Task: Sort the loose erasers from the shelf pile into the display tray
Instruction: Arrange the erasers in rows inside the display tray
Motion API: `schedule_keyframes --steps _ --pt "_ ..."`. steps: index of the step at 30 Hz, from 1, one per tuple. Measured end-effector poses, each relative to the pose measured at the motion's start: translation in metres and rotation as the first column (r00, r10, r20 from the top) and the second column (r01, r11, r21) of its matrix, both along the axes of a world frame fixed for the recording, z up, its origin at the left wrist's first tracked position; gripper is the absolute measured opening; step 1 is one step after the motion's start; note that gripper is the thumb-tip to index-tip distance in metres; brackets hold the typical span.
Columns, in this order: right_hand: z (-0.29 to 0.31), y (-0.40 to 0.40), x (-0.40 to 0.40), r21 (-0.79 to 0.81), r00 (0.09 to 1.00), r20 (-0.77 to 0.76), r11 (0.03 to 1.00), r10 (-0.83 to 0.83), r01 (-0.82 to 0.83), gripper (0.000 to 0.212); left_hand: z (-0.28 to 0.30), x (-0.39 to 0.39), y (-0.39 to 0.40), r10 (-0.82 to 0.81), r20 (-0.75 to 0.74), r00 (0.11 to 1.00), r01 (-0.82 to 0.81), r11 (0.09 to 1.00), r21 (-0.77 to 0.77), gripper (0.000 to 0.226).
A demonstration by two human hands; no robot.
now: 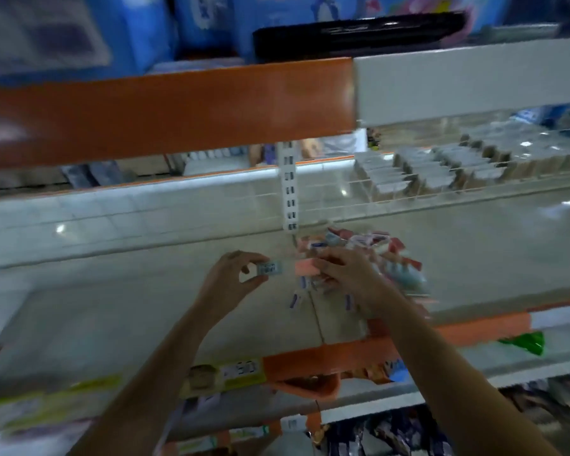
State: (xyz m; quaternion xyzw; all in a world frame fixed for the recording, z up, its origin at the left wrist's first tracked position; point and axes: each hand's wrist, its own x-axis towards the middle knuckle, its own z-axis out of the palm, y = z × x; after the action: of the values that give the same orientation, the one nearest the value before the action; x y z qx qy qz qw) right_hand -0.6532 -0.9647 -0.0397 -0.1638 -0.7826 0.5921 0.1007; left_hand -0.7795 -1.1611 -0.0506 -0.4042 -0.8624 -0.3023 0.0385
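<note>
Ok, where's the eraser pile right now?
In the head view, the eraser pile lies on the white shelf right of centre, below the slotted upright, partly under the right hand.

My bare forearms reach up and forward side by side, my left hand (234, 274) curled with thumb and fingertips pinching something small, my right hand (349, 274) just beside it, palm down, fingers bent forward and spread, its grip blurred beyond telling.
</note>
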Motion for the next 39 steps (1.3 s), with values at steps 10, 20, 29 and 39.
schedule_keyframes --steps 10,20,29,39 --pt "0.004 -0.167 -0.094 -0.228 0.975 -0.021 0.949 0.220 -0.219 0.011 0.017 -0.024 -0.178 0.221 0.017 0.975 -0.222 0.973 0.057 0.041" --pt "0.010 -0.377 -0.156 -0.304 0.953 -0.065 0.904 0.297 -0.302 0.004 0.023 -0.061 -0.387 0.338 0.147 0.930 -0.349 0.935 0.055 0.038" --pt "0.013 -0.497 -0.215 -0.039 0.911 -0.066 0.911 0.407 -0.410 0.007 0.023 -0.092 -0.511 0.425 0.216 0.879 -0.452 0.887 0.095 0.014" --pt "0.018 -0.559 -0.303 0.125 0.889 -0.051 0.886 0.455 -0.446 0.006 0.029 -0.178 -0.587 0.445 0.214 0.870 -0.453 0.892 -0.013 0.009"
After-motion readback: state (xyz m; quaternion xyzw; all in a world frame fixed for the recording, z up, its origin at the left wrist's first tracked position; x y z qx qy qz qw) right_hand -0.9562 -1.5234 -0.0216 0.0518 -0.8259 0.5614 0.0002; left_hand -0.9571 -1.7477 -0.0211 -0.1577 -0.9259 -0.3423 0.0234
